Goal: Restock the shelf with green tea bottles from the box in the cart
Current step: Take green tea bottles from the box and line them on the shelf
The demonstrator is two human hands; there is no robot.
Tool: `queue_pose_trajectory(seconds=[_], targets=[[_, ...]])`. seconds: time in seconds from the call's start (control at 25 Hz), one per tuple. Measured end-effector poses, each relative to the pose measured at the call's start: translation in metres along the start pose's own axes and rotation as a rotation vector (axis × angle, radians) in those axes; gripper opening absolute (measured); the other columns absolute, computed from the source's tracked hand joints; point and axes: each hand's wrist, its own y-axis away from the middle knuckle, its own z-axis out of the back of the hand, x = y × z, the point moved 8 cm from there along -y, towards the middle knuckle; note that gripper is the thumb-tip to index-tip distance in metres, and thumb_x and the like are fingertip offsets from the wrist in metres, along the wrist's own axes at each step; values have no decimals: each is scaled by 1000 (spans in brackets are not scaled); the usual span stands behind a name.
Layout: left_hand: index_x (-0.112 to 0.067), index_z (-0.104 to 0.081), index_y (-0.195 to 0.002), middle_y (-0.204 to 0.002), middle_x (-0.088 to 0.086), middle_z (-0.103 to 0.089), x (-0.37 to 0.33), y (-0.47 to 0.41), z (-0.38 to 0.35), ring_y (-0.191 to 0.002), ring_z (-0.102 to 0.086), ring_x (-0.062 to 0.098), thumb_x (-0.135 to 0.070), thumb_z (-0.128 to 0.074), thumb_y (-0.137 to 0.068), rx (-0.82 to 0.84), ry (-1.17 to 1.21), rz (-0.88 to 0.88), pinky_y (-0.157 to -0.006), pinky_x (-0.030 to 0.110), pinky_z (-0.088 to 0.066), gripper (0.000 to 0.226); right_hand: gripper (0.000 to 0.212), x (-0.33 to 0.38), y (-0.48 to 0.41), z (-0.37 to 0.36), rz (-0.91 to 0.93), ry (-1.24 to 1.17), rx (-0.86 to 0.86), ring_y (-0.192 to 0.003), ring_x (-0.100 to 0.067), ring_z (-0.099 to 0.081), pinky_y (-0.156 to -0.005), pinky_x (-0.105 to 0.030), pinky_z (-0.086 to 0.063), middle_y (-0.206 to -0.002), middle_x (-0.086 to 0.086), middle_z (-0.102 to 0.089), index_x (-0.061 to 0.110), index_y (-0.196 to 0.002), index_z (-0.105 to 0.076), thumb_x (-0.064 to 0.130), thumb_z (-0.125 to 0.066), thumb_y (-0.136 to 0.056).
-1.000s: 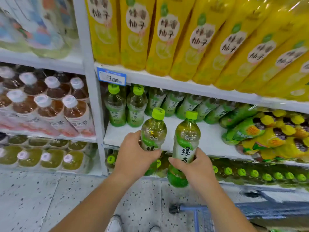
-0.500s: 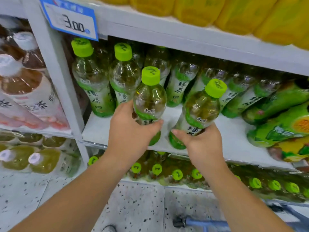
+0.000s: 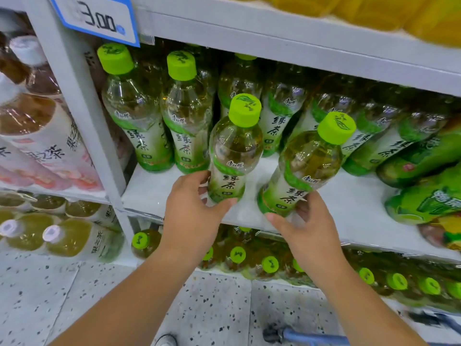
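I am looking at my left grip [image 3: 189, 208] in the lower middle of the frame: it is clamping the lower part of a green tea bottle [image 3: 235, 156], thumb curling across the front near the base and the other fingers wrapping round its left side. That bottle is standing nearly upright over the white shelf [image 3: 154, 188], just in front of the two stocked bottles [image 3: 185, 116] at the left end of the row. The thumb is hiding the base, so I cannot tell whether it is resting on the shelf.

My right grip [image 3: 306, 226], just to the right, is pinching the base of a second green tea bottle [image 3: 306, 166] between thumb and curled fingers. This one is tilting, its green cap leaning toward the upper right, its base sitting near the front part of the shelf.

The blue price tag [image 3: 99, 18] is hanging in the upper left of the frame. Brown tea bottles [image 3: 37, 121] are filling the bay on the left, and green-wrapped bottles [image 3: 424, 156] are lying at the right edge. Green caps [image 3: 270, 264] are showing on the shelf below, and a blue cart handle [image 3: 311, 339] is sitting at the bottom edge over the speckled floor [image 3: 212, 308]
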Motion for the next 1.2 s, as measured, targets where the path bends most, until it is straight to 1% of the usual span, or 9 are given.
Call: queue_pose_trajectory(seconds=[0.12,0.32,0.4,0.52,0.6,0.72,0.76,0.96,1.2], targets=[[-24,-67,-127,-113,-8,-67,8,-5,1,-94,-64,-1,-38,-88,-72,-35,-21,32,-65,0,-45,60,47,-4,-4,0,14,46,-22,-107,13,-58,-85,-4,-40,-112,24,-66,38,-117,-58,25,-83,-79],[-17,-68,-126,-107,-8,-70,9,-9,-1,-81,-61,-5,-48,-85,-73,-112,-29,103,-68,14,-42,64,49,1,-26,-8,58,36,-30,-106,10,-60,-82,2,-42,-114,20,-66,30,-122,-61,21,-82,-80],[-16,-70,-121,-103,-7,-70,10,-14,-3,-85,-63,4,-52,-82,-74,-115,-28,138,-74,17,-41,60,52,1,-35,-11,62,22,-42,-111,2,-60,-90,-8,-43,-117,17,-66,29,-126,-59,20,-82,-80],[-15,-77,-101,-86,-9,-71,11,-21,-5,-82,-66,11,-54,-81,-74,-97,-17,165,-66,18,-44,48,56,3,-46,-16,92,18,-59,-117,-4,-59,-102,-25,-45,-123,14,-65,26,-132,-57,21,-80,-82],[-13,-78,-97,-80,-8,-72,12,-25,-5,-78,-70,15,-53,-82,-74,-87,18,173,-70,21,-50,47,56,4,-50,-19,117,21,-66,-117,-3,-58,-102,-20,-44,-124,15,-65,25,-133,-56,21,-79,-83],[-15,-79,-96,-76,-8,-73,13,-27,-7,-76,-71,15,-53,-82,-73,-70,50,182,-74,26,-54,44,55,6,-53,-23,141,23,-71,-113,4,-55,-90,1,-37,-123,17,-63,25,-134,-55,22,-78,-84],[-16,-79,-94,-74,-8,-73,13,-28,-7,-75,-71,16,-53,-82,-73,-65,58,186,-74,28,-55,42,56,5,-53,-25,144,15,-73,-112,5,-54,-89,4,-36,-123,17,-63,25,-135,-55,22,-77,-84],[-29,-70,-63,-63,-2,-71,18,-32,-10,-72,-72,26,-53,-84,-70,-40,107,205,-75,44,-61,28,57,3,-54,-29,174,-5,-99,-114,3,-57,-91,3,-37,-124,14,-65,25,-135,-57,28,-79,-82],[-33,-64,-57,-63,1,-70,17,-33,-11,-72,-71,29,-52,-83,-72,-39,104,187,-73,47,-62,31,56,2,-55,-32,205,-44,-69,-119,3,-57,-94,1,-36,-128,13,-66,23,-136,-57,26,-78,-84]])
